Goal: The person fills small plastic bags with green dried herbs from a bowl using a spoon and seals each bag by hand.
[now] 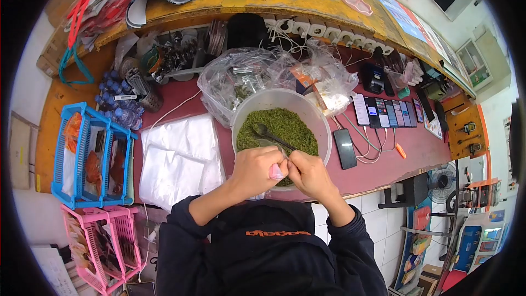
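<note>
I am viewing a round, translucent white tub (268, 100) standing upright at the centre of the frame, its mouth facing up. Shredded green material (304, 131) is covering its inside; a dark spoon (263, 130) is lying on that, its bowl pointing to the frame's upper left. A crumpled pinkish piece of plastic (278, 172) is showing, mostly hidden, over the tub's lower part

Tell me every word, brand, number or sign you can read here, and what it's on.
None can be read with certainty.
Orange lettering on the dark top: too unclear to quote.
Row of phones: screen text too small.
Packets in the clear bag: print too blurred.
White pen-like item: dark marks too small.
</note>
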A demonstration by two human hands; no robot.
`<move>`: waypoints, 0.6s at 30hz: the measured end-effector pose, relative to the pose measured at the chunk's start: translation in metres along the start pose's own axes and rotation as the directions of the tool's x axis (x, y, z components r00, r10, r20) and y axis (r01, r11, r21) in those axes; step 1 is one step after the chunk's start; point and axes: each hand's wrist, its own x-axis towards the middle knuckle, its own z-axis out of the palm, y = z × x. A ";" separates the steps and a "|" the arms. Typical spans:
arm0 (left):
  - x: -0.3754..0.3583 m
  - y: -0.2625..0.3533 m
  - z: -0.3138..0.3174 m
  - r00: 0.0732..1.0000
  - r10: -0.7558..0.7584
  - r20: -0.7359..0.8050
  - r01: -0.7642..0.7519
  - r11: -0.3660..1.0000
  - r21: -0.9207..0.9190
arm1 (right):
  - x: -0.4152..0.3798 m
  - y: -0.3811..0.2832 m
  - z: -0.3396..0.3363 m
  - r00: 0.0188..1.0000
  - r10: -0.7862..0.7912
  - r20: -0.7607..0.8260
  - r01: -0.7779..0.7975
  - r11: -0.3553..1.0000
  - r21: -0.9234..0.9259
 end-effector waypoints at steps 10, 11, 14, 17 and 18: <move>0.014 -0.007 -0.033 0.968 -0.208 0.143 0.207 0.978 0.019 | -0.001 0.000 -0.029 0.872 0.461 0.166 -0.481 0.739 0.471; 0.010 -0.023 -0.029 0.965 -0.148 0.217 0.130 0.987 0.096 | -0.001 0.003 -0.034 0.872 0.460 0.168 -0.481 0.739 0.471; 0.012 -0.028 -0.027 0.925 -0.155 0.348 0.074 0.969 0.235 | 0.004 0.006 -0.044 0.914 0.366 0.175 -0.406 0.839 0.363; 0.012 -0.020 -0.014 0.983 -0.036 0.179 -0.017 0.958 0.287 | 0.012 -0.009 -0.043 0.936 0.297 0.188 -0.319 0.943 0.097; 0.012 -0.015 -0.011 0.983 -0.002 0.181 -0.038 0.976 0.216 | 0.014 -0.013 -0.039 0.947 0.292 0.132 -0.303 0.950 0.072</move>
